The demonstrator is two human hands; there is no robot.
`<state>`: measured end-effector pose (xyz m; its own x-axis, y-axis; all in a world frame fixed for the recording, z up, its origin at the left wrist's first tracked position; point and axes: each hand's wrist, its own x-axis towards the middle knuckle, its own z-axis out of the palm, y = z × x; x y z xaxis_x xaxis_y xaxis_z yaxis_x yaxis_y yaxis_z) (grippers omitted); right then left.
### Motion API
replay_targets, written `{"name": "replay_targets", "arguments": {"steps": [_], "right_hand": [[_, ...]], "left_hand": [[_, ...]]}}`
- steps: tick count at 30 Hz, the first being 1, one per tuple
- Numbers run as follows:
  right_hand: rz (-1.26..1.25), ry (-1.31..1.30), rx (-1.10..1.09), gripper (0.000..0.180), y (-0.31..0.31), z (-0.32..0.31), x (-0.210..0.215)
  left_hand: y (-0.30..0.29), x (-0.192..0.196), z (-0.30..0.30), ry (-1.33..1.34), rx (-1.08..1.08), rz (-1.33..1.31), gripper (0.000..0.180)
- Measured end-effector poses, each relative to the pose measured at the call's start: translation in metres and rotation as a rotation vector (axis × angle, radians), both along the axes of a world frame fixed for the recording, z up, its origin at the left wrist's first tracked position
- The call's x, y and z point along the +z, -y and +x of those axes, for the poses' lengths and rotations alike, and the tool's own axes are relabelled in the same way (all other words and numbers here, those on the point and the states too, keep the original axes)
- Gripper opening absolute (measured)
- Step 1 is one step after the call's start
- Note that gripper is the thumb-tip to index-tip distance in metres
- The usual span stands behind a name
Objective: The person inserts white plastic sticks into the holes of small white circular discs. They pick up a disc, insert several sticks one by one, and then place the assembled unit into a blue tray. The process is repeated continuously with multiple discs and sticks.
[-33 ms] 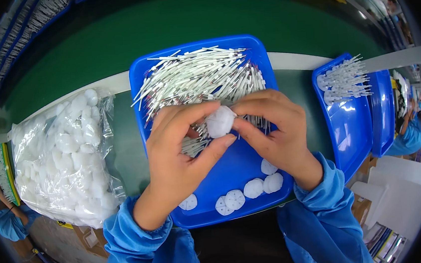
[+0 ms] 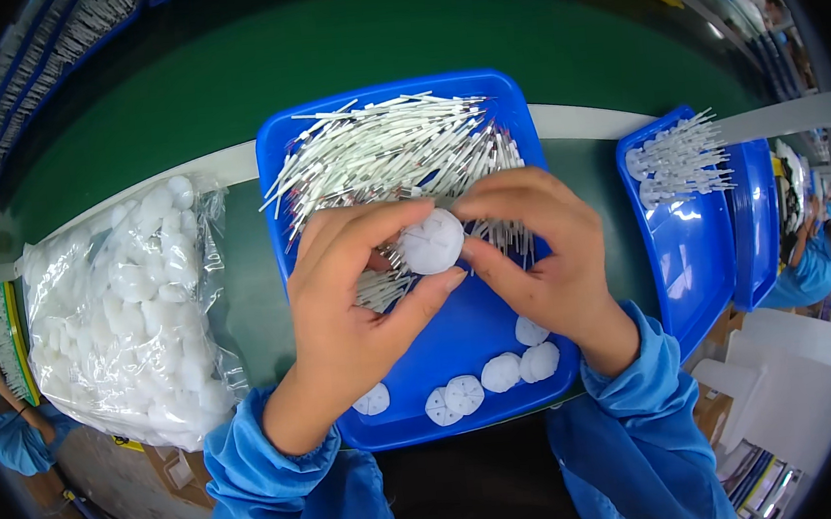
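Note:
A round white disc point(image 2: 433, 242) with faint creases or slots on its face is held up over the blue tray point(image 2: 471, 324). My left hand point(image 2: 358, 284) grips it from the left between thumb and curled fingers. On its right edge, my right hand point(image 2: 544, 258) has a bent index finger and thumb against it; whether a thin piece sits in that pinch is hidden. Behind the hands, a large heap of thin white sticks point(image 2: 396, 152), some with dark ends, fills the tray's far half. Several more white discs point(image 2: 464, 394) lie along its near edge.
At left lies a clear plastic bag point(image 2: 124, 315) full of white discs. A second blue tray point(image 2: 683, 266) on the right carries a cluster of white sticks point(image 2: 678, 157) standing on discs. Beyond runs a green surface point(image 2: 396, 34). Other people in blue sleeves point(image 2: 21, 442) are at both sides.
The white disc has turned so its face shows rounder. My right index finger has lifted slightly; the rest looks the same.

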<state>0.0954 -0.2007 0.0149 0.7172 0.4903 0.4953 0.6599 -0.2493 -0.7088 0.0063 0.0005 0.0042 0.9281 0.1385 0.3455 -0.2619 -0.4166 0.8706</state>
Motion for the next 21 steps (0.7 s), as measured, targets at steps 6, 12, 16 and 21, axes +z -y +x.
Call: {"name": "replay_targets", "arguments": {"steps": [6,12,16,21], "right_hand": [[0.160,-0.445,0.198,0.038,0.010,-0.002,0.002],[0.190,-0.472,0.181,0.032,0.013,-0.006,-0.003],[0.263,-0.536,0.248,0.030,0.015,-0.004,-0.006],[0.280,-0.561,0.242,0.030,0.012,-0.005,-0.007]], "left_hand": [[0.004,-0.001,0.002,0.139,0.006,0.100,0.055],[0.006,0.002,0.004,0.203,-0.026,0.153,0.059],[0.008,0.002,0.005,0.221,-0.027,0.170,0.061],[0.008,0.000,0.003,0.232,-0.012,0.201,0.062]]}}
